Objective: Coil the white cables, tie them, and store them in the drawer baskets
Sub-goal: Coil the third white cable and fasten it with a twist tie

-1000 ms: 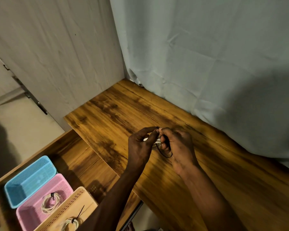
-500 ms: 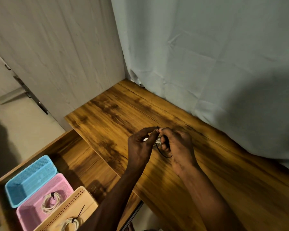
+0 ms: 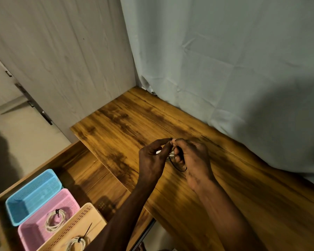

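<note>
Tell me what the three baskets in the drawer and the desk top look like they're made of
The blue basket, pink basket and beige basket look like moulded plastic: thin perforated walls, even matte colour. The desk top shows brown wood grain with a slight sheen; its thin flat edge suggests laminate or veneer on board, though solid wood can't be ruled out.

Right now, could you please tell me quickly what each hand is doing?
Left hand: fingers pinch the white cable and black tie above the desk.
Right hand: fingers curled round the same bundle, pinching the tie.
</note>
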